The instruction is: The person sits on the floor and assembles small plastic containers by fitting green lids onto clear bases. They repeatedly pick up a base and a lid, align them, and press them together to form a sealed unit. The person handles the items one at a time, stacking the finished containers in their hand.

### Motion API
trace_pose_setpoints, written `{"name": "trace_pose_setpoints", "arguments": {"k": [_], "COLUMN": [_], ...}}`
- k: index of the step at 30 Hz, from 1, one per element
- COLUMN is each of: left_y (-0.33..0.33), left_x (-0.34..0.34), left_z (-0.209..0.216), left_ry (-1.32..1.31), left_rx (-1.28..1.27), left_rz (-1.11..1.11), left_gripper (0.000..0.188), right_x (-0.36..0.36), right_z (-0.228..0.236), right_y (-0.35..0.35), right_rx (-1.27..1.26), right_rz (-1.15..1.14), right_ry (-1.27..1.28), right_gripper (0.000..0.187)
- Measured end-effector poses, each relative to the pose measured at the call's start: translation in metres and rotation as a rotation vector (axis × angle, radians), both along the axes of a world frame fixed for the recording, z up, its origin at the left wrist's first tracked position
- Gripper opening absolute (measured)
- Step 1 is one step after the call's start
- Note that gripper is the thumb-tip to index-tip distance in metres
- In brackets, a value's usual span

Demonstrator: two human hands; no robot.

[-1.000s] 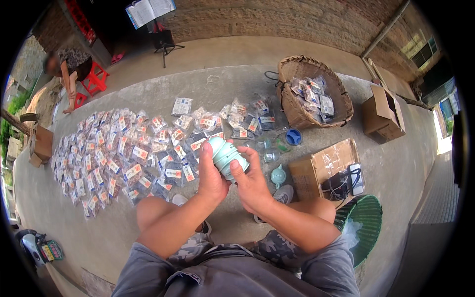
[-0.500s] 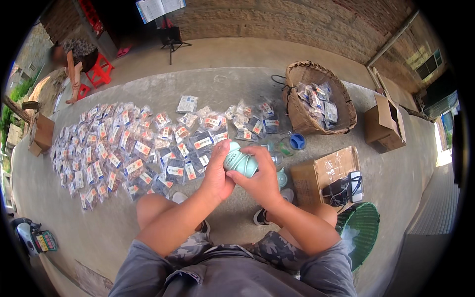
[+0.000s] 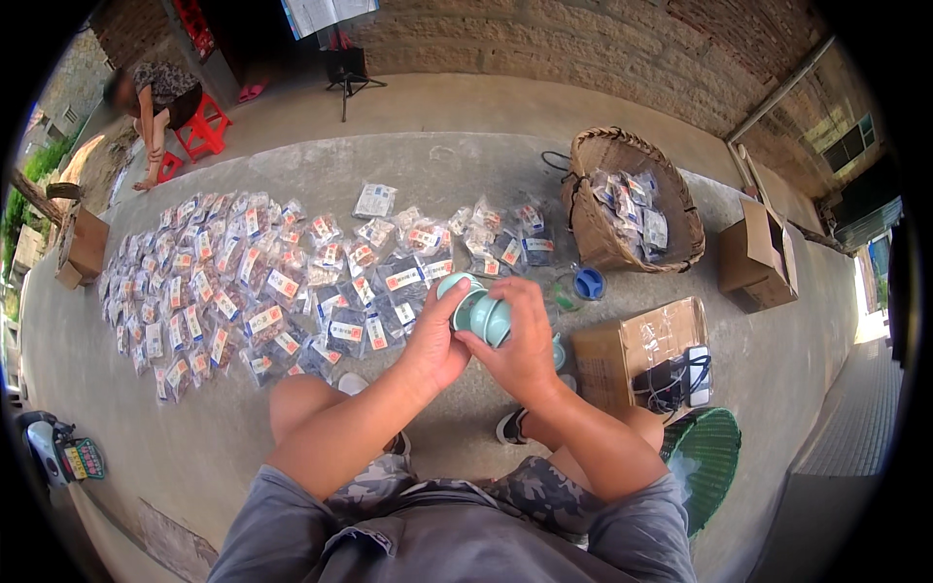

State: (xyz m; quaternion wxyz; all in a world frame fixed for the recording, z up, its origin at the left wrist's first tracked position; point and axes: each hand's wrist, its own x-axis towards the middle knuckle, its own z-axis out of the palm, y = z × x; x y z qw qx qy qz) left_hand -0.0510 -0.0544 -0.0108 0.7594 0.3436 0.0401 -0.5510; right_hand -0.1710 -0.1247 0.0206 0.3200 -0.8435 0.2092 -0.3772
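Pale green cups are between my two hands, above the concrete ground in front of my knees. My left hand (image 3: 434, 342) is closed round one small cup (image 3: 453, 285). Against it, my right hand (image 3: 522, 348) grips a stack of similar cups (image 3: 490, 320), its fingers curled over the top and thumb below. The stack lies tilted, with an open mouth turned toward the left. Behind my right wrist another pale green piece (image 3: 559, 353) sits on the ground, mostly hidden. Just beyond the hands lie clear packets (image 3: 403, 279) with white and orange labels.
Many labelled packets (image 3: 224, 262) cover the ground to the left. A woven basket (image 3: 583, 219) holding packets stands at the far right, near a blue-lidded jar (image 3: 589, 284). Cardboard boxes (image 3: 622, 340) and a green basket (image 3: 714, 466) are at the right. Another person (image 3: 160, 92) sits far left.
The pale green cups have come apart: one is now separate in my left hand, while the stack stays in my right hand. The view has shifted slightly.
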Motion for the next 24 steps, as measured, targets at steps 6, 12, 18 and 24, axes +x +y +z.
{"name": "trace_pose_setpoints", "arguments": {"k": [6,12,18,24], "left_y": [0.002,-0.002,-0.001,0.001], "left_x": [0.006,-0.003,0.003,-0.013], "left_z": [-0.007,-0.007,-0.006,0.003], "left_ry": [0.132,0.034,0.121,0.012], "left_rx": [-0.008,-0.065,-0.035,-0.093], "left_rz": [-0.124,-0.031,-0.12,-0.06], "left_gripper": [0.03,0.033,0.039,0.045], "right_x": [-0.002,-0.005,-0.014,-0.012], "right_z": [0.005,0.005,0.014,0.019], "right_y": [0.003,0.0,-0.004,0.002], "right_rx": [-0.034,0.089,0.021,0.079], "right_rz": [0.028,-0.035,0.055,-0.068], "right_ry": [0.107,0.161,0.193,0.23], "right_gripper": [0.068,0.065,0.065,0.063]}}
